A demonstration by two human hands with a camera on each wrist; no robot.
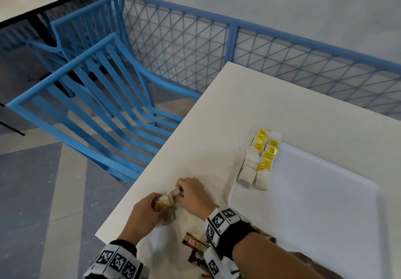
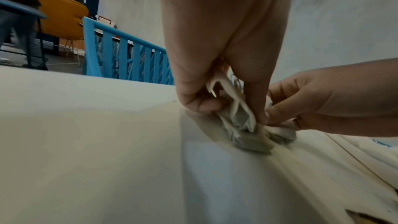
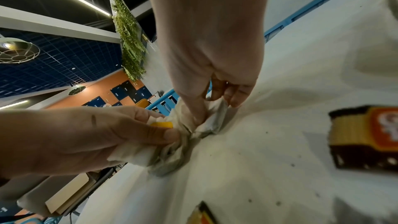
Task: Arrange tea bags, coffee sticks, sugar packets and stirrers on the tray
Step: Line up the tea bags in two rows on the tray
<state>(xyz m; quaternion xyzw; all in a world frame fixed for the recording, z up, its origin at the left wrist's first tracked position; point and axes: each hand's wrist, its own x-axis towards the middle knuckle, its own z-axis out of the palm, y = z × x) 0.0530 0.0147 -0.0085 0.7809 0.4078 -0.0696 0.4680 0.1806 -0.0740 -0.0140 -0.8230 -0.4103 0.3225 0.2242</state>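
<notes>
Two hands work on one clump of tea bags (image 1: 170, 198) at the lower centre of the head view, on the white table (image 1: 238, 109). Left hand (image 1: 143, 213): fingers curled round the clump, thumb pressed on its paper, a yellow tag (image 3: 162, 124) showing between thumb and fingers. Right hand (image 1: 193, 196): thumb and fingertips pinch narrow on a white bag at the clump's upper end; remaining fingers loosely bent. Clump touches the table surface, as the left wrist view shows (image 2: 247, 125).

White tray (image 1: 325, 202) occupies the lower right of the head view. Along its upper left edge lie two rows of tea bags (image 1: 260, 157), several with yellow tags up, touching one another; whether they lie on the tray rim or just beside it cannot be told. Brown coffee sticks (image 1: 195, 246) lie at the bottom centre, partly hidden by the right wrist band.

Blue chairs (image 1: 91, 96) stand at the left, a blue mesh railing (image 1: 195, 46) across the upper centre
</notes>
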